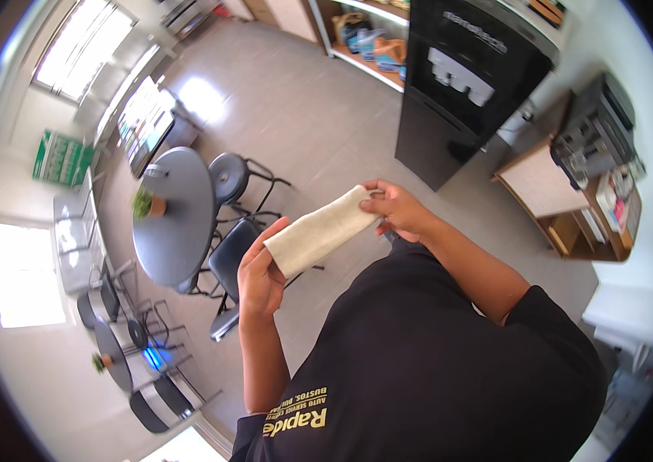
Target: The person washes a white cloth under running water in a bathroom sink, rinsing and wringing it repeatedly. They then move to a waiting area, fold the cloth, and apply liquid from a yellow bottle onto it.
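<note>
A cream-coloured folded cloth, long and narrow, is held up in front of my body between both hands. My left hand supports its left end, with the fingers behind it and partly hidden. At the other end, my right hand grips the cloth, the thumb on top and the fingers curled beneath. The cloth slants upward to the right and looks flat, with smooth long edges.
Left of me is a grey oval table with a potted plant, a round stool and a black chair. A tall black water dispenser stands ahead to the right, near a wooden cabinet bearing a dark coffee machine.
</note>
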`<state>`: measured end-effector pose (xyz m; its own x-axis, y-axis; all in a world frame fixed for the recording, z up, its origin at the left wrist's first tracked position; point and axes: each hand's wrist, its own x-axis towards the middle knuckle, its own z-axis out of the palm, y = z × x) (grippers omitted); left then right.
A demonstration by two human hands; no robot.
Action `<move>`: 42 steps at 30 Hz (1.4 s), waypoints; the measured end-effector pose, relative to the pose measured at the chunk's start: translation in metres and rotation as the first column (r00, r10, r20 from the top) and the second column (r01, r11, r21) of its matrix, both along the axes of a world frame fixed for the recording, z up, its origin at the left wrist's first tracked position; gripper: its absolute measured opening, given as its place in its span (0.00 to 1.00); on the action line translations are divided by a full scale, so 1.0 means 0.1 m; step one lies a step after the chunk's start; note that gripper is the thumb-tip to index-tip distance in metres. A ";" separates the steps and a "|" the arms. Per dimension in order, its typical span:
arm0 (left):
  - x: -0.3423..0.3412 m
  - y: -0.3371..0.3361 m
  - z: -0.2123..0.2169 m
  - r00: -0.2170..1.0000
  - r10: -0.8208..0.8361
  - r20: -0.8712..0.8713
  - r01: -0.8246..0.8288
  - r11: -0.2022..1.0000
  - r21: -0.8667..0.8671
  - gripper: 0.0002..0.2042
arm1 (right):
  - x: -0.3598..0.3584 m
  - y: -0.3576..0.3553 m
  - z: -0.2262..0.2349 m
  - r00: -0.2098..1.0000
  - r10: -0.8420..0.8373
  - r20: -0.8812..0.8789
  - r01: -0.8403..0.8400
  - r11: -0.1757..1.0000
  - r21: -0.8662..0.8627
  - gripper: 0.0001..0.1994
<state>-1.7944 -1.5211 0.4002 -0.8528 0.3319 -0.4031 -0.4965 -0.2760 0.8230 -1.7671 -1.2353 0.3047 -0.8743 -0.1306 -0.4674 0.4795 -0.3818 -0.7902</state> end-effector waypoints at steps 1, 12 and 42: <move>0.01 -0.06 0.00 1.000 0.021 0.014 -0.021 1.000 0.016 0.20 | -0.08 -0.04 0.08 1.000 0.010 -0.030 -0.009 1.000 0.028 0.28; -0.09 -0.47 -0.05 0.977 0.212 0.000 -0.212 0.976 0.054 0.24 | -0.84 -0.49 0.56 0.971 0.135 -0.197 -0.087 0.968 0.235 0.22; -4.15 0.50 -1.06 0.964 0.127 0.232 -0.166 0.973 0.159 0.21 | -4.51 -0.44 0.27 0.587 0.732 -0.346 -0.194 0.542 0.818 0.23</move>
<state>-2.2098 -1.4710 0.2946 -0.7947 0.2922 -0.5321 -0.6023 -0.4893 0.6308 -2.2182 -1.2791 0.3317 -0.8554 -0.5176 -0.0192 -0.2658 0.4705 -0.8414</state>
